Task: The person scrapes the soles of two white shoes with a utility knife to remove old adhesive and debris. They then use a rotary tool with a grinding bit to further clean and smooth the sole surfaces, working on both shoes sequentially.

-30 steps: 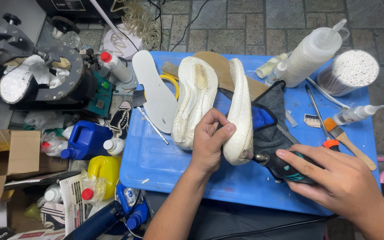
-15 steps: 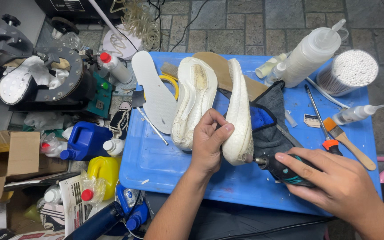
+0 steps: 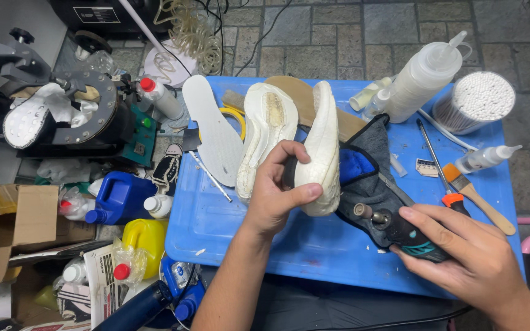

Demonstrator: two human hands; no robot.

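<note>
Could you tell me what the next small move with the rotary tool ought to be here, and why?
Probably bring the rotary tool a little up and left until its tip meets the edge of the white shoe sole. The left hand already holds that sole tilted on its side on the blue table, while the right hand grips the tool, whose tip sits just short of the sole, beside the dark shoe upper.

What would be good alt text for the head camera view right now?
Seen from above, a person's left hand grips a white shoe sole-up on its edge over a blue table, while the right hand holds a small rotary tool beside it. A detached white sole, squeeze bottles, a brush and a tub of cotton swabs lie around.
</note>
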